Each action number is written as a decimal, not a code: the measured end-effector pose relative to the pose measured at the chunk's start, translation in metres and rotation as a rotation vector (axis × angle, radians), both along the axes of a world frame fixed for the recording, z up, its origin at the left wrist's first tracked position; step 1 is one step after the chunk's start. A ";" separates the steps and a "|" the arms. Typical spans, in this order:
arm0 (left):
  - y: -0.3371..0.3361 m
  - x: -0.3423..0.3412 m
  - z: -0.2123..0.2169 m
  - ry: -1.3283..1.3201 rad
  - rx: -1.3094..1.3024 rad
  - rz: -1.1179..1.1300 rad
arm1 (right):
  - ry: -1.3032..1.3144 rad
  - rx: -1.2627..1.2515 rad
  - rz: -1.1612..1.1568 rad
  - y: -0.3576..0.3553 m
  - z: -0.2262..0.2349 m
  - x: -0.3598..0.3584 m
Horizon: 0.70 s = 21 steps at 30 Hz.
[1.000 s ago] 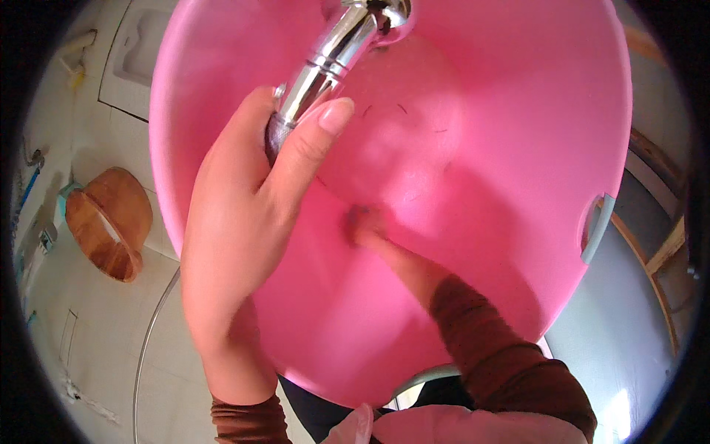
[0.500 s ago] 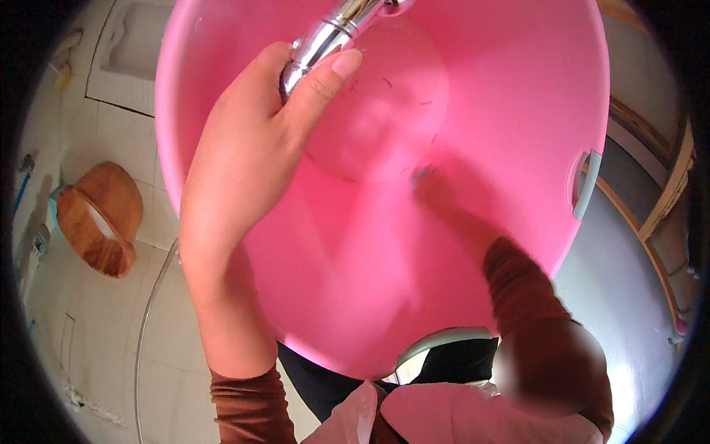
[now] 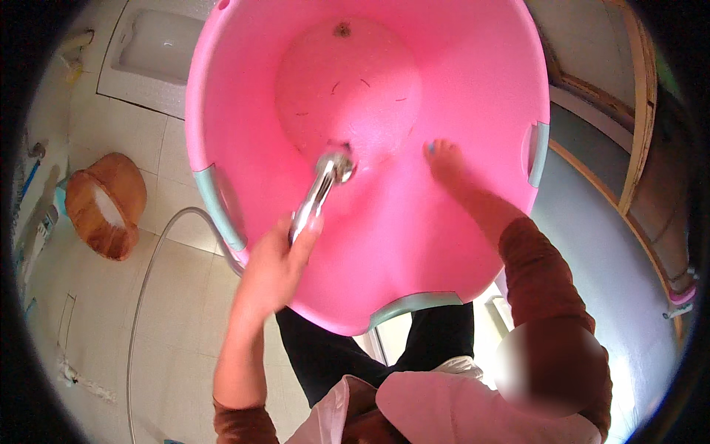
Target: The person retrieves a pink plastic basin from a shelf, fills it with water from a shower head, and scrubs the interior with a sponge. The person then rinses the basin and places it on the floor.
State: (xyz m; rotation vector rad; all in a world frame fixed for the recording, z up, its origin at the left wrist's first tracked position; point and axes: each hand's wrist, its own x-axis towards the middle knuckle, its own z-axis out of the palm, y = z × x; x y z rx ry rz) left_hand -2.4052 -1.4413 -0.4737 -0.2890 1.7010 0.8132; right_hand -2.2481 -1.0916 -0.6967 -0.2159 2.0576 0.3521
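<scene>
A chrome handheld shower head [image 3: 319, 189] is in my left hand [image 3: 274, 270], whose fingers wrap round its handle. It hangs inside a big pink plastic tub [image 3: 473, 89], tilted with its head end over the near part of the round bottom. Whether water runs from it is hard to tell. My right hand [image 3: 447, 164] reaches down to the tub's inner wall on the right, fingers curled in. A small bit of blue shows at its fingertips; what it belongs to is hidden. Several thin dark strands and a dark round spot [image 3: 342, 29] lie on the tub's bottom.
Grey-green handles [image 3: 219, 207] are set in the tub's rim. A clear hose [image 3: 140, 318] loops over the tiled floor at the left, near a brown wooden bucket [image 3: 107, 207]. Beyond is a squat toilet [image 3: 155, 44]. A grey-blue surface [image 3: 592, 259] and wooden frame [image 3: 640, 111] stand right.
My left hand has drawn the shower head back toward me and down, off the tub's far left part. The view has shifted, showing more of the bottom. My right hand has moved slightly rightward.
</scene>
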 end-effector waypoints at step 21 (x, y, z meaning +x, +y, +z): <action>-0.011 0.097 0.036 0.106 0.017 0.779 | 0.324 0.203 0.493 0.028 -0.041 -0.143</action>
